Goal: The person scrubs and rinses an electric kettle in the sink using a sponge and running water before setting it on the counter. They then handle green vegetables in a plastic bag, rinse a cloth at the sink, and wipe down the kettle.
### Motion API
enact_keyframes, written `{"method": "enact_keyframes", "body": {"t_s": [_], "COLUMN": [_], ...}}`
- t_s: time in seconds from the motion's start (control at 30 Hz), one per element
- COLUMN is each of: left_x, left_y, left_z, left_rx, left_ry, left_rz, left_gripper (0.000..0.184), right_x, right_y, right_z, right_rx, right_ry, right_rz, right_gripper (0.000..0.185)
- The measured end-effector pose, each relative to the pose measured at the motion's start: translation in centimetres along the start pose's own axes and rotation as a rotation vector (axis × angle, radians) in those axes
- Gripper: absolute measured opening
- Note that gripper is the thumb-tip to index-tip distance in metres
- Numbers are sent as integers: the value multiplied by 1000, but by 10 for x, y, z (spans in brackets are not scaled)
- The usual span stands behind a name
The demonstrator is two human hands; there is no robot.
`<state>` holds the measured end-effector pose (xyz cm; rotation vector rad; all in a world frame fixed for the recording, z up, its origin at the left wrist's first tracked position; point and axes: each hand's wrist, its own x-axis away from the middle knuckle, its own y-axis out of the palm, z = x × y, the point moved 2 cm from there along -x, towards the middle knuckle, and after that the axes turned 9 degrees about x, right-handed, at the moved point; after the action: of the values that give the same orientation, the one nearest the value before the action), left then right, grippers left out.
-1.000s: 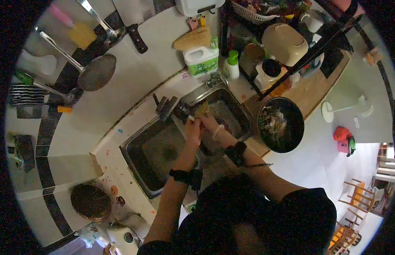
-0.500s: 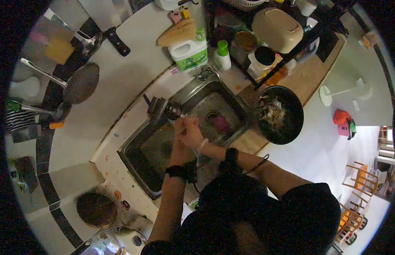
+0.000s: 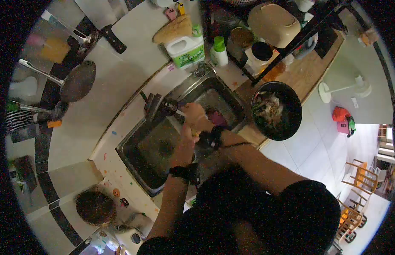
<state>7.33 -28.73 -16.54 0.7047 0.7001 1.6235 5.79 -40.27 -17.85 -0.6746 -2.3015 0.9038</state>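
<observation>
Over the double sink (image 3: 128,163), my left hand (image 3: 188,134) is closed, with a small yellowish patch at its fingers that I cannot make out. Just above it, my right hand (image 3: 196,117) is bent at the wrist by the outlet of the dark faucet (image 3: 161,105). A pale streak, apparently water, runs from the outlet to this hand. Its fingers are blurred and partly hidden. The two hands are close together; whether they touch is unclear. Behind the right hand, a purplish-pink item (image 3: 216,117) lies in the far basin.
A black pan (image 3: 291,112) with food scraps sits right of the sink. Behind the sink stand a white-and-green jug (image 3: 187,53) and a green-capped pump bottle (image 3: 219,53). A black rack (image 3: 287,51) borders the counter. Utensils, including a skimmer (image 3: 79,81), hang at left.
The hands were clasped together below the faucet outlet. Now my right hand has risen and bent across the outlet, while my left hand has dropped slightly below it. The view has shifted a little.
</observation>
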Motion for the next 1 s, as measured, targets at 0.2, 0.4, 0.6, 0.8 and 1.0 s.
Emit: {"method": "enact_keyframes", "body": {"t_s": [0.2,0.4,0.6,0.8,1.0], "left_x": [-36,-57,-45,-9,9], "left_y": [-87,-142,-10,-32,45], "left_z": [-47,-43,12,10,98], "left_rx": [-602,-752,-1397,-794,-969], "left_ry": [-7,90,264,249,-35], "left_rz": [668,928,467,241,589], "left_gripper": [29,26,13,12,11], "right_x": [15,10,27,9,26], "right_y": [-19,1,23,56,26], "right_z": [45,95,83,65,10], "right_rx": [158,-833,-1179,-1579,-1427], "right_ry": [-308,305,-283,-313,4], "right_rz": [194,-122,-509,-704,-974], "right_gripper": [35,62,62,57,34]}}
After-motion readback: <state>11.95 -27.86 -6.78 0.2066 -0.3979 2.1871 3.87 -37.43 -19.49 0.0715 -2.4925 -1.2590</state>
